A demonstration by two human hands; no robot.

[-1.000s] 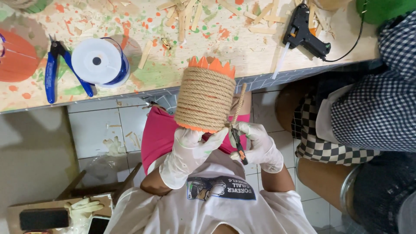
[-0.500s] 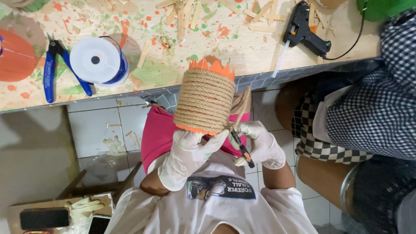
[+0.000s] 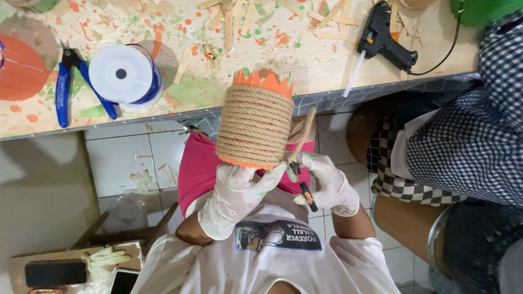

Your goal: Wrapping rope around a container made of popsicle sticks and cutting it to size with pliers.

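Resting on left hand (image 3: 235, 197): rope-wrapped can (image 3: 254, 126); scissors (image 3: 303, 188) in right hand (image 3: 327, 182).

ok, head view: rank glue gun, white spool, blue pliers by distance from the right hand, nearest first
From the right hand:
1. Glue gun, on the bench up and to the right.
2. White spool, on the bench far to the left.
3. Blue pliers, just left of the spool.

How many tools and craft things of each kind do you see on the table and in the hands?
Black hot glue gun: 1
Blue-handled pliers: 1
White cord spool: 1
Rope-wrapped orange can: 1
Small black-handled cutter: 1
Total: 5
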